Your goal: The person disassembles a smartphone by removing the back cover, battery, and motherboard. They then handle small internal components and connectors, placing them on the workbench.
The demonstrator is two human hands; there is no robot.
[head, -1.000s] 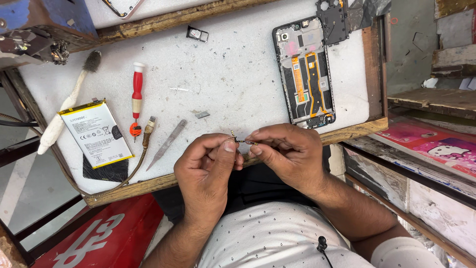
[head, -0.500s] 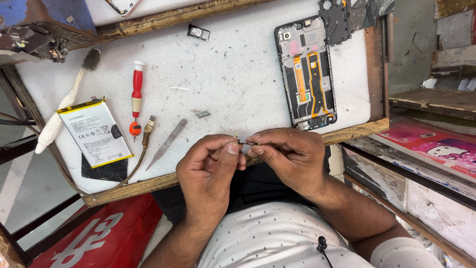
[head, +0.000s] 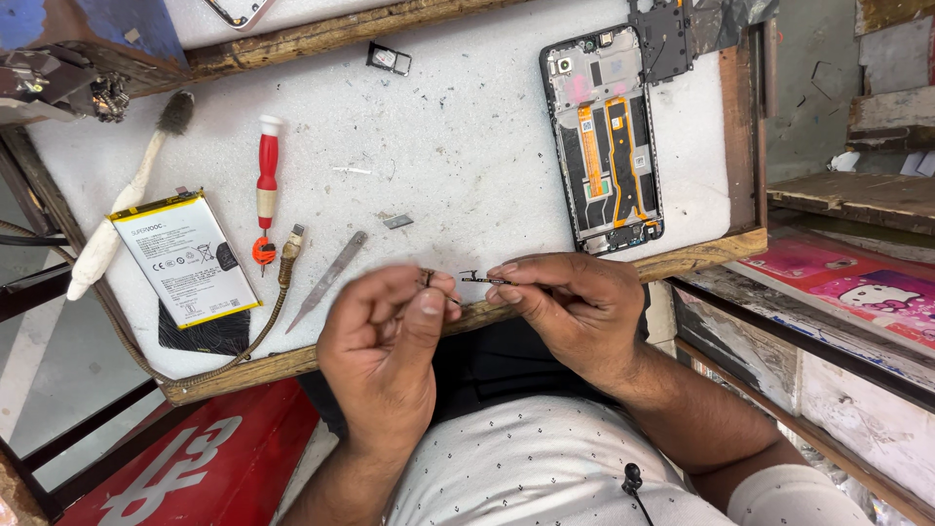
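Both my hands hover over the near edge of a white worktable (head: pixel 467 146). My right hand (head: pixel 575 312) pinches a small thin dark flex strip (head: pixel 479 281) between thumb and forefinger. My left hand (head: pixel 385 346) is a short way left of it, fingers curled, with a tiny dark part (head: pixel 427 278) at its fingertips; it is slightly blurred. An opened phone (head: pixel 606 136) with orange flex cables lies face down at the far right of the table.
A phone battery (head: pixel 180 255) lies at the left, beside a white brush (head: pixel 127 195), a red screwdriver (head: pixel 265 185), a metal pry tool (head: pixel 326 281) and a braided cable (head: pixel 278 292). A small tray piece (head: pixel 388 60) sits at the back. Wooden shelves (head: pixel 857 195) stand at the right.
My hands have drawn apart: the left moved down and left, and the small strip now stays in my right hand's pinch.
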